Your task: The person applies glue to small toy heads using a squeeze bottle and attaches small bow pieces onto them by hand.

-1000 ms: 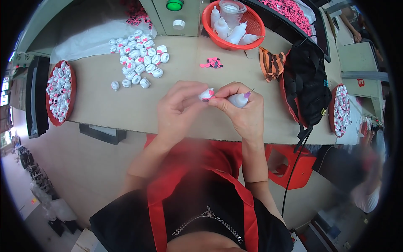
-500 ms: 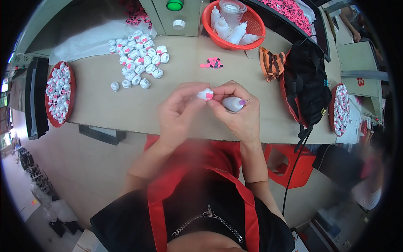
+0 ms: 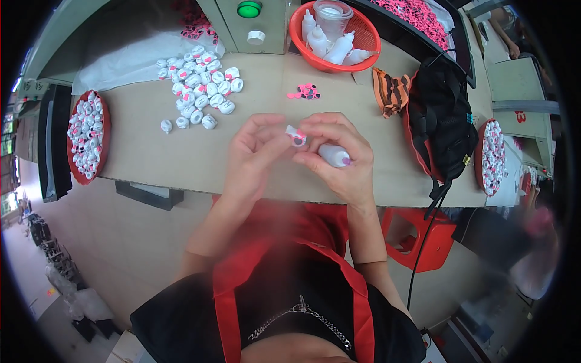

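Observation:
Between my hands is a small white molded piece (image 3: 296, 135) with a pink bow-like patch and a dark oval on it. My left hand (image 3: 251, 158) pinches it between thumb and fingers, on its left side. My right hand (image 3: 352, 168) is closed around a small white squeeze bottle (image 3: 333, 155), whose purple tip faces down to the right. The right fingertips are close to the white piece; whether they touch it I cannot tell. Beyond my hands, a little heap of pink and black flat bits (image 3: 305, 92) lies on the table.
Many similar white pieces (image 3: 203, 85) lie spread at the left. Filled red baskets (image 3: 104, 142) stand at both sides. An orange-red basket (image 3: 305, 53) of squeeze bottles is at the back. A black bag (image 3: 439, 121) and a striped cloth (image 3: 390, 91) lie to the right.
The white piece has turned, so a dark oval now shows. The bottle's purple tip has swung from pointing right to pointing lower right. The left fingers have spread a little.

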### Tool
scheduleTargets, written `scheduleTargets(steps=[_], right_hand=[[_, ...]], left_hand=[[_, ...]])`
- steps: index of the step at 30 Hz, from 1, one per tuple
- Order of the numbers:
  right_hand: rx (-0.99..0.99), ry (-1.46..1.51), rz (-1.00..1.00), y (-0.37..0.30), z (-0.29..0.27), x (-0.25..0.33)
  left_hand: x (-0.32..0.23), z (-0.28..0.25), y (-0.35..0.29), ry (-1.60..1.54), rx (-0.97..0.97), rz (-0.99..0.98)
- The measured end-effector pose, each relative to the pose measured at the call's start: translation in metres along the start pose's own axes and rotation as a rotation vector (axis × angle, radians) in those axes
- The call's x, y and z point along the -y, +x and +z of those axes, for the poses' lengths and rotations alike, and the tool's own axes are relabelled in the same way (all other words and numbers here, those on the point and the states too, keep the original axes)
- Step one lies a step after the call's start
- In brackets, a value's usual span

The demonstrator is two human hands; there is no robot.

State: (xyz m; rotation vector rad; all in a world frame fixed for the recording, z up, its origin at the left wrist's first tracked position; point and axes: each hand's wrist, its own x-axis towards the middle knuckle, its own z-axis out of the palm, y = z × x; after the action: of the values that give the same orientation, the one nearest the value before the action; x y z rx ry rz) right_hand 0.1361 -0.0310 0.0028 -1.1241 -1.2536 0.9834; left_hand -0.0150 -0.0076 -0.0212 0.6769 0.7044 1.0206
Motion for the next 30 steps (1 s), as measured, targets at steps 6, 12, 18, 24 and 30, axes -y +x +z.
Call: scheduleTargets(steps=[6, 12, 18, 24, 30], right_hand=[[0.124, 0.034, -0.155, 0.002, -0.01, -0.014], [0.059, 0.449, 0.177, -0.004, -0.008, -0.015], [0.042, 0.502, 0.328, -0.002, 0.012, -0.008], [0.01, 0.381, 0.262, -0.006, 0.031, -0.026], [-0.131, 0.146, 0.263, -0.003, 0.039, -0.014]], left_hand=[[-0.01, -0.003, -0.006, 0.169, 0.18, 0.13], [-0.009, 0.0, -0.007, 0.276, 0.185, 0.173], [-0.016, -0.001, -0.014, 0.17, 0.096, 0.122], [-0.012, -0.024, -0.012, 0.219, 0.085, 0.148], [-0.131, -0.155, -0.009, 1.167, -0.813, 0.898]])
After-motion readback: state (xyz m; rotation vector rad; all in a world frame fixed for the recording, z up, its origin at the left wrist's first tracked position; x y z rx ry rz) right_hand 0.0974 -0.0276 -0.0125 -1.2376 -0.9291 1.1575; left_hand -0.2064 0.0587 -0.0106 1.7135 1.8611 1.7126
